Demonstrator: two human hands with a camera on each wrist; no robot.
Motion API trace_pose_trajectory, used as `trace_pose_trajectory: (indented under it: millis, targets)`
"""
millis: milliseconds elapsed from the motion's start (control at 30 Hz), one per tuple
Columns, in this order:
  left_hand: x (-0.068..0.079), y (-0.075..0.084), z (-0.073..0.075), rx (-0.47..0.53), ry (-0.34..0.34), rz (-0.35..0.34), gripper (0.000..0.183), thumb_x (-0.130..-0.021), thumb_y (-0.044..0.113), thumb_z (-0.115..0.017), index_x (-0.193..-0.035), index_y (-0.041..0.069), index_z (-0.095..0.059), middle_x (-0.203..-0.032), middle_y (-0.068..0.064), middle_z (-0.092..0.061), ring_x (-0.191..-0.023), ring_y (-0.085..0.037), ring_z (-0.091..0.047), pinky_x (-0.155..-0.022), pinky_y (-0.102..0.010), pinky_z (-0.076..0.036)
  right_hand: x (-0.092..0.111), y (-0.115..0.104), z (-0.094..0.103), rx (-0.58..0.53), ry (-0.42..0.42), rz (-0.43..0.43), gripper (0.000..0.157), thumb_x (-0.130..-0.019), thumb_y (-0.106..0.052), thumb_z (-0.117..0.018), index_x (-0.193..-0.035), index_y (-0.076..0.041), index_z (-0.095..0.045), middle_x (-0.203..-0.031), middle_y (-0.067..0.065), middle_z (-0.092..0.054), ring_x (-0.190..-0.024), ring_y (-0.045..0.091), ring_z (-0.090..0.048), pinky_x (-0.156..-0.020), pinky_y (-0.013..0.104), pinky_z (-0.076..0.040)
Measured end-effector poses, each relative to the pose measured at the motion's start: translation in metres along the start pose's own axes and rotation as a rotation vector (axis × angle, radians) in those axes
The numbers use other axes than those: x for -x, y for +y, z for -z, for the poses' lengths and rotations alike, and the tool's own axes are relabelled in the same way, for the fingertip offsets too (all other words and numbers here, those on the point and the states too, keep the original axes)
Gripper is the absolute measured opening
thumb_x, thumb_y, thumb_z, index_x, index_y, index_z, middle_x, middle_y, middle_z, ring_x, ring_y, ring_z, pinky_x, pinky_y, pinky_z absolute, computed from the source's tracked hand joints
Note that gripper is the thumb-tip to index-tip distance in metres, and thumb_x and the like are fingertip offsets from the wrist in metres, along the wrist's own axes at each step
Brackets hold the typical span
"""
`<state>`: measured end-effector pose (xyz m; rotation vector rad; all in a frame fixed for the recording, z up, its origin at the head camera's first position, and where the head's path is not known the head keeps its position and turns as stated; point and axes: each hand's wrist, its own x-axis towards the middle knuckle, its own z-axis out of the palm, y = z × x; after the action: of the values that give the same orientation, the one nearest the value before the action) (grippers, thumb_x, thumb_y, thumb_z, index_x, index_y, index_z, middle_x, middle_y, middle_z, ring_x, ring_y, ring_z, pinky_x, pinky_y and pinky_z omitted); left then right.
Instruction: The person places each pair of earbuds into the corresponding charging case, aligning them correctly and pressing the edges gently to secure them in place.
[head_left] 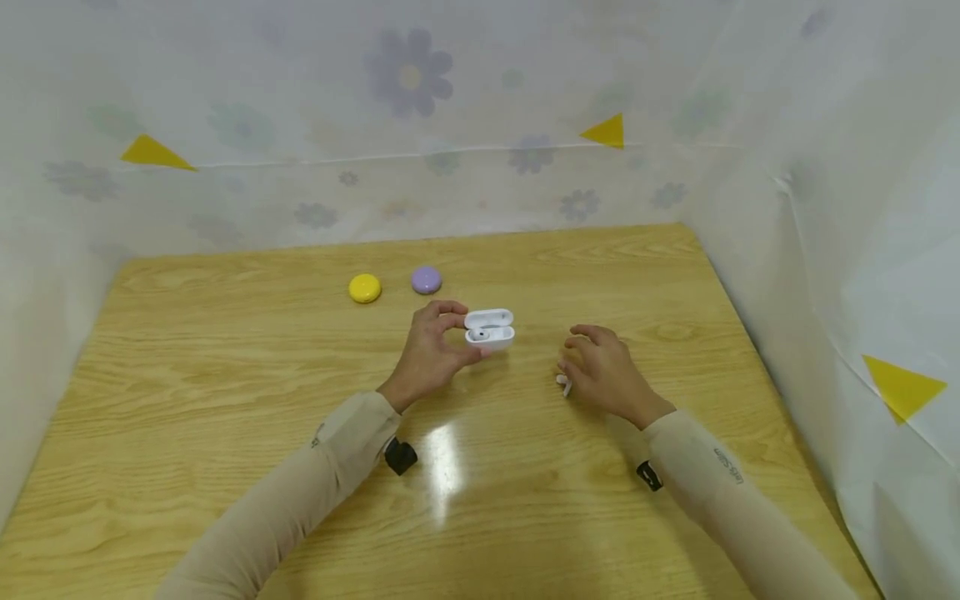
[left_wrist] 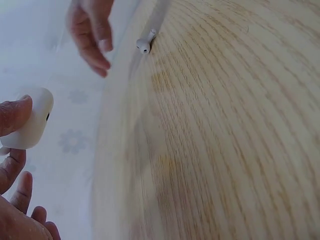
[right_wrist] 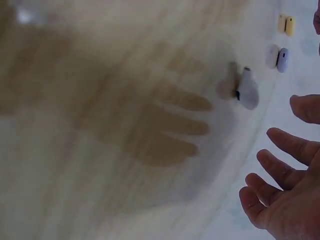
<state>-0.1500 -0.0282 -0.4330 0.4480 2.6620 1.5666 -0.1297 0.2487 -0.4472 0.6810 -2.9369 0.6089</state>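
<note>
My left hand (head_left: pixel 427 354) pinches a white earbud case (head_left: pixel 491 340) between thumb and fingers, held above the table with its lid up. One earbud (head_left: pixel 478 334) sits in the left slot of the case; the right slot looks bare. A second white earbud (head_left: pixel 564 384) lies on the table, also visible in the left wrist view, stem and all. Over the table close to that loose earbud hovers my right hand (head_left: pixel 607 375). Its fingers are spread and loosely bent in the right wrist view, apart from the earbud (right_wrist: pixel 248 91) and holding nothing.
Toward the back of the wooden table (head_left: pixel 225 350) lie a yellow round case (head_left: pixel 365 288) and a purple round case (head_left: pixel 426 280). White flowered sheeting (head_left: pixel 510 100) rises behind the table and at both sides, with yellow triangles (head_left: pixel 603 132) stuck on it.
</note>
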Motion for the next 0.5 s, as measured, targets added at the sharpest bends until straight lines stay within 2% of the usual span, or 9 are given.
trace_pose_trajectory:
  millis: [100, 267, 500]
  targets:
    - [0.0, 0.0, -0.001, 0.001, -0.002, -0.001, 0.038, -0.071, 0.017, -0.084, -0.1, -0.004, -0.069, -0.122, -0.013, -0.056, -0.121, -0.032, -0.043, -0.108, -0.05, -0.027, 0.01, 0.006, -0.008, -0.008, -0.034, -0.008, 0.028, -0.088, -0.017, -0.066, -0.109, 0.002, -0.064, -0.128, 0.027, -0.056, -0.12, 0.049, -0.049, -0.091, 0.068, -0.042]
    - [-0.001, 0.001, -0.002, 0.004, -0.007, 0.006, 0.038, -0.07, 0.016, -0.084, -0.1, -0.003, -0.07, -0.123, -0.013, -0.056, -0.121, -0.032, -0.044, -0.107, -0.05, -0.028, 0.019, 0.011, -0.016, -0.028, -0.038, -0.009, 0.021, -0.088, -0.02, -0.065, -0.1, -0.002, -0.066, -0.126, 0.028, -0.057, -0.119, 0.051, -0.05, -0.089, 0.069, -0.042]
    - [-0.001, 0.001, -0.006, 0.013, -0.015, 0.018, 0.037, -0.071, 0.016, -0.084, -0.101, -0.002, -0.07, -0.123, -0.012, -0.055, -0.121, -0.032, -0.043, -0.106, -0.05, -0.029, 0.021, 0.013, -0.023, -0.024, 0.014, 0.008, 0.013, -0.087, -0.017, -0.066, -0.092, -0.005, -0.066, -0.122, 0.027, -0.059, -0.115, 0.051, -0.053, -0.085, 0.068, -0.044]
